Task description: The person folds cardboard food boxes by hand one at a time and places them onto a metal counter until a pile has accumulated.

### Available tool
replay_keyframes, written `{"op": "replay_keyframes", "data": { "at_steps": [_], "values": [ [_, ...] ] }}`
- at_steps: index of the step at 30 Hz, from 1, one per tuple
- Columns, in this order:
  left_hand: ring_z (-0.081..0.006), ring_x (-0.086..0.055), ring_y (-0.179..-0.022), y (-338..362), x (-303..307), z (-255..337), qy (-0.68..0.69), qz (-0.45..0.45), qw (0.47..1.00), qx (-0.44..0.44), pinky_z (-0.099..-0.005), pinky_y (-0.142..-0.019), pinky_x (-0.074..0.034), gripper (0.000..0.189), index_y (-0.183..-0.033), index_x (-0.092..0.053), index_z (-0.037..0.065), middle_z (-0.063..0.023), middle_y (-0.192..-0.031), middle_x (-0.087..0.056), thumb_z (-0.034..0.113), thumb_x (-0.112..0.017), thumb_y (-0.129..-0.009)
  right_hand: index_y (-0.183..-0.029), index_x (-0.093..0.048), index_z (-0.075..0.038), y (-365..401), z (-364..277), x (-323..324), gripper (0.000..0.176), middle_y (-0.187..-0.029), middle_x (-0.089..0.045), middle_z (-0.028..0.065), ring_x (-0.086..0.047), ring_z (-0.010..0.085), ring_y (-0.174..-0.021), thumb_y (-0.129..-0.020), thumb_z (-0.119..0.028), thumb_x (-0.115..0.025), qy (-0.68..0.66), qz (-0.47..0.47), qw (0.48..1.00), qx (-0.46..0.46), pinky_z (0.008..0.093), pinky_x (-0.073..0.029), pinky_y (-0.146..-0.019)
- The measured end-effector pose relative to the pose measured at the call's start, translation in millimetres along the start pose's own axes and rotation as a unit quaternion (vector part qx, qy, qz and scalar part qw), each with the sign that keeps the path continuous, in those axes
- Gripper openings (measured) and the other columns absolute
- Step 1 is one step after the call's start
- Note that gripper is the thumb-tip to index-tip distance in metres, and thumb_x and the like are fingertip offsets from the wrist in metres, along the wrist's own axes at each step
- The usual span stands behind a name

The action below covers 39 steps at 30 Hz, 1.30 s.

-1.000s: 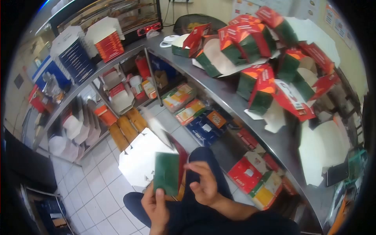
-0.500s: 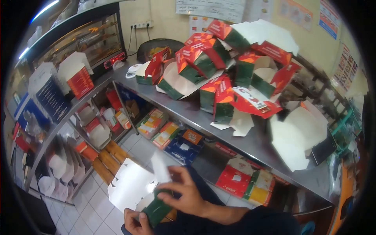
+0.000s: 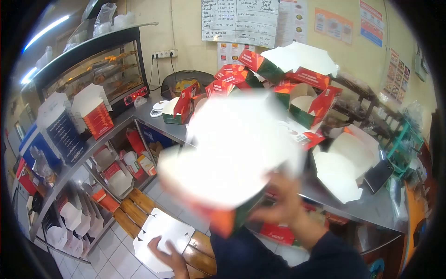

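Note:
My right hand (image 3: pixel 281 202) grips the lower right edge of a red and green box (image 3: pixel 218 172), raised in front of me and blurred by motion, its white inside facing me. At the lower centre my left hand (image 3: pixel 169 255) has its fingers apart over a flat white sheet of card (image 3: pixel 162 232), which lies on a wooden bench (image 3: pixel 200 253). Behind the raised box, partly hidden by it, red and green boxes (image 3: pixel 309 104) are piled on the metal counter (image 3: pixel 330 197).
An open white box (image 3: pixel 346 160) and a black phone (image 3: pixel 378 176) lie at the counter's right. A glass display case (image 3: pixel 93 69) stands at the left. Below it, shelves hold stacked boxes (image 3: pixel 76 216). Blue and red cartons (image 3: pixel 60 125) stand on the left counter.
The box has been lifted from low near my lap up to the middle of the view by my right hand. My left hand has let go of it. The view has tilted upward.

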<state>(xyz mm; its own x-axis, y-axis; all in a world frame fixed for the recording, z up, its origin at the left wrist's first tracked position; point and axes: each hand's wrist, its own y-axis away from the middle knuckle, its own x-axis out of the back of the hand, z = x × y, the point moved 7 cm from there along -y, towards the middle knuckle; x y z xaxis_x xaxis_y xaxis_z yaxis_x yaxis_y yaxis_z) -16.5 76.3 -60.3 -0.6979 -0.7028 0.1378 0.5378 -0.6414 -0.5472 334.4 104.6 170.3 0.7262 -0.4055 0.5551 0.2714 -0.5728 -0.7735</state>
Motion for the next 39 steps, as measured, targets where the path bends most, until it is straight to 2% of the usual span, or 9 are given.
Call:
{"op": "replay_keyframes", "data": {
  "at_steps": [2,6,11,17,24,28,32,34,39],
  "values": [
    [-0.0393,-0.046,-0.127,9.1,-28.2,-69.3,-0.119,-0.166,0.979,0.008,-0.0516,-0.113,-0.032,0.061,-0.131,-0.051,0.001,-0.0212,-0.133,-0.048,0.031,-0.075,-0.084,-0.142,-0.05,-0.005,-44.3,16.8,62.8,0.091,-0.135,-0.056,0.0158,-0.053,0.0354,-0.125,-0.067,-0.031,-0.093,0.06,0.278,0.958,0.038,0.0471,-0.044,-0.103],
    [-0.0452,-0.024,-0.15,67.0,-53.1,-189.6,-0.338,-0.395,0.854,0.036,-0.0632,-0.119,-0.017,0.097,-0.147,-0.046,0.005,-0.0247,-0.159,-0.034,0.052,-0.083,-0.071,-0.138,-0.054,-0.005,-153.2,33.3,143.6,0.071,-0.134,-0.048,0.017,-0.052,0.0329,-0.13,-0.079,-0.026,-0.087,0.09,0.372,0.924,0.022,0.0419,-0.051,-0.103],
    [-0.0388,-0.04,-0.143,69.1,-51.8,-226.3,-0.256,-0.401,0.88,-0.007,-0.0529,-0.116,-0.033,0.084,-0.14,-0.055,0.005,-0.0224,-0.153,-0.045,0.035,-0.089,-0.069,-0.159,-0.016,-0.003,-174.3,117.5,153.3,0.108,-0.15,-0.024,0.0383,-0.038,0.0473,-0.138,-0.082,-0.037,-0.083,0.222,0.228,0.944,-0.084,0.0492,-0.038,-0.114],
    [-0.0375,-0.064,-0.115,49.3,-40.5,-230.1,-0.183,-0.424,0.886,-0.042,-0.0463,-0.099,-0.051,0.045,-0.114,-0.073,0.006,-0.0184,-0.121,-0.07,0.03,-0.082,-0.077,-0.134,-0.058,-0.002,-42.9,14.3,59.4,0.054,-0.126,-0.064,0.0159,-0.056,0.0339,-0.126,-0.084,-0.013,-0.074,0.036,0.21,0.977,-0.013,0.0442,-0.04,-0.109],
    [-0.0381,-0.066,-0.074,-7.1,0.9,-133.5,-0.296,-0.205,0.93,-0.073,-0.0472,-0.068,-0.052,0.015,-0.085,-0.07,0.008,-0.0155,-0.085,-0.069,0.022,-0.074,-0.084,-0.117,-0.07,-0.005,63.7,-11.4,-110.0,0.03,-0.11,-0.07,0.012,-0.07,0.0278,-0.1,-0.088,-0.004,-0.074,-0.303,-0.155,0.935,-0.103,0.0351,-0.057,-0.086],
    [-0.0165,-0.065,-0.06,8.0,11.6,-202.4,-0.16,-0.28,0.905,0.277,-0.0348,-0.058,-0.052,0.03,-0.083,-0.077,0.001,-0.0135,-0.068,-0.071,0.031,-0.081,-0.082,-0.117,-0.071,-0.003,75.4,-19.7,-135.4,0.029,-0.106,-0.071,0.013,-0.071,0.0272,-0.095,-0.088,-0.003,-0.074,-0.316,-0.225,0.917,-0.09,0.0346,-0.057,-0.083],
    [-0.0169,-0.07,-0.072,-17.1,35.6,-102.4,-0.147,-0.078,0.959,0.23,-0.0308,-0.067,-0.055,0.016,-0.089,-0.076,-0.001,-0.0118,-0.078,-0.074,0.015,-0.078,-0.087,-0.124,-0.067,-0.002,88.2,-14.7,-160.5,0.035,-0.119,-0.065,0.0168,-0.066,0.0292,-0.109,-0.089,-0.004,-0.071,-0.369,-0.293,0.869,-0.149,0.0355,-0.053,-0.093],
    [-0.0199,-0.072,-0.082,-23.8,32.7,-23.6,-0.064,-0.112,0.988,0.086,-0.0311,-0.077,-0.057,0.009,-0.093,-0.075,-0.001,-0.0116,-0.091,-0.075,0.002,-0.074,-0.085,-0.138,-0.057,-0.004,88.8,-15.6,-162.5,0.049,-0.14,-0.053,0.0221,-0.052,0.0363,-0.132,-0.093,-0.018,-0.071,-0.293,-0.26,0.913,-0.118,0.0424,-0.041,-0.109],
    [-0.0223,-0.073,-0.097,24.1,21.5,117.0,0.056,-0.289,0.951,0.094,-0.0325,-0.086,-0.057,0.019,-0.096,-0.075,0.0,-0.0118,-0.104,-0.075,-0.008,-0.074,-0.078,-0.136,-0.054,-0.009,89.2,-23.6,-158.0,0.057,-0.153,-0.04,0.0268,-0.034,0.0462,-0.145,-0.098,-0.051,-0.061,-0.273,-0.153,0.95,-0.011,0.0571,-0.022,-0.12]
  ]
}}
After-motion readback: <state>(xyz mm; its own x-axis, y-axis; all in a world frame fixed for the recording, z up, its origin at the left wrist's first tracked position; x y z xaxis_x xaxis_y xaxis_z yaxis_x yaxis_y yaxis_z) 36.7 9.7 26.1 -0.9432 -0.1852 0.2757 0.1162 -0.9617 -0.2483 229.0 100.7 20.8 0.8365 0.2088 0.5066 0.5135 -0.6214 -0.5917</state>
